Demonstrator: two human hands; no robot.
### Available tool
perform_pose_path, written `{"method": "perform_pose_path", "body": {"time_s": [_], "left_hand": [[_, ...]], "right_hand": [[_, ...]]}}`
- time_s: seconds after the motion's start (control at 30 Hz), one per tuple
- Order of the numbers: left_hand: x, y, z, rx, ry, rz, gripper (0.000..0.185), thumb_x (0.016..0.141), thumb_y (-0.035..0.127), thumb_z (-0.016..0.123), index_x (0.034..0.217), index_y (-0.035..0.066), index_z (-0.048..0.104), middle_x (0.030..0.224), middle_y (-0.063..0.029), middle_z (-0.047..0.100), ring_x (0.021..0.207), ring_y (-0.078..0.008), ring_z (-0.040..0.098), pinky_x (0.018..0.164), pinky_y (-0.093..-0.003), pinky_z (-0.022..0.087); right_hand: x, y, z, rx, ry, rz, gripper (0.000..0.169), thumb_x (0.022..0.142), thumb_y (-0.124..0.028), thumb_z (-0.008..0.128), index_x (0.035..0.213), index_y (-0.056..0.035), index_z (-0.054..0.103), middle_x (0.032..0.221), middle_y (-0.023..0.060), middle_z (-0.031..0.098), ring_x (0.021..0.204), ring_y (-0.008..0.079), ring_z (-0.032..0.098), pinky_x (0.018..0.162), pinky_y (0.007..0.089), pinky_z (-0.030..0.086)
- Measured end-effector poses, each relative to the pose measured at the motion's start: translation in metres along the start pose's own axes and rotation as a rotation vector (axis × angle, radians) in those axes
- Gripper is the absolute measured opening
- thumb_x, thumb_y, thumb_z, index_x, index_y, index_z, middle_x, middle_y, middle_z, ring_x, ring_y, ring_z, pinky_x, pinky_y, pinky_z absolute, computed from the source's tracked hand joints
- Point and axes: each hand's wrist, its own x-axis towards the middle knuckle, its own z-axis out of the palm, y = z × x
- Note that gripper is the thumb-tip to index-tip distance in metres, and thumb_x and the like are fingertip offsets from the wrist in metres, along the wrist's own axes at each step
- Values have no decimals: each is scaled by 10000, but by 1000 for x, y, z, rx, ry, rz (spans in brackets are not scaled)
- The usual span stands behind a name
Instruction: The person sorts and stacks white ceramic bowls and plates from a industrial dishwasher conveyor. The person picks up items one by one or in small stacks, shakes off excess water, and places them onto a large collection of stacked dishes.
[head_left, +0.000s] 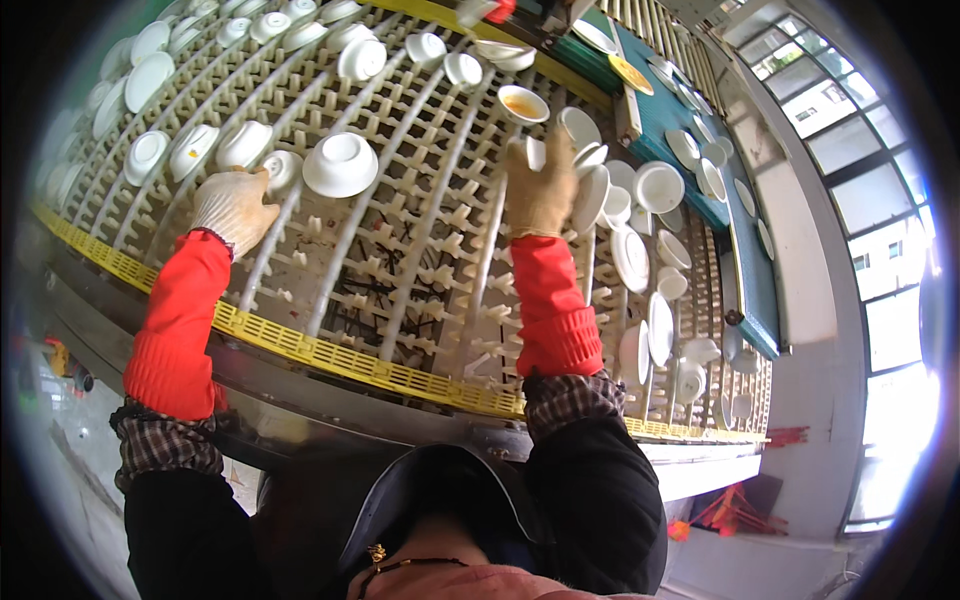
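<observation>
My left hand (235, 210), in a pale work glove, is at the near edge of a small white bowl (282, 171). Its fingertips seem to touch that bowl; whether they grip it is hidden. Just beyond them lies another upturned bowl (244, 145), and a larger upturned white bowl (340, 165) rests to the right. My right hand (541, 187), gloved in tan, has a small white dish (534, 154) between thumb and fingers. Ahead of it sits a bowl with orange residue (523, 104). White bowls (591, 196) crowd its right side.
Beneath my hands runs a pegged conveyor belt (420, 255) with long ridges and a yellow near edge (360, 369). Plates stand among the pegs at far left (149, 81). A green belt (660, 127) with loose dishes adjoins at right. Red-and-white equipment (487, 10) shows at the far edge.
</observation>
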Motion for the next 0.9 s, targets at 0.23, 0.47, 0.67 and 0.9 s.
{"method": "perform_pose_path", "body": {"time_s": [0.23,0.47,0.67,0.9], "left_hand": [[17,7,19,148,33,25,309,853,162,588,1091,-31,630,913,-198,708,882,-365,691,819,-464,531],[17,6,21,123,71,45,319,870,129,557,1131,-45,617,867,-193,711,847,-356,695,790,-455,526],[24,-10,52,164,119,55,296,872,99,530,1110,-48,626,824,-181,708,809,-352,695,712,-460,542],[17,10,27,97,76,44,357,824,208,639,1107,-11,627,892,-218,691,860,-359,687,767,-459,546]], "right_hand": [[27,118,-55,-555,-218,380,521,821,-469,613,1068,-20,707,1057,275,689,1055,420,645,927,448,485],[23,104,-73,-545,-350,217,545,837,-499,576,945,17,715,910,292,675,922,458,654,850,478,501],[8,48,-83,163,-332,398,533,855,-483,653,886,48,693,785,164,685,767,269,662,751,380,504],[22,-32,11,1165,-272,719,501,935,-285,684,1252,77,545,1032,134,698,889,231,705,756,308,567]]}}
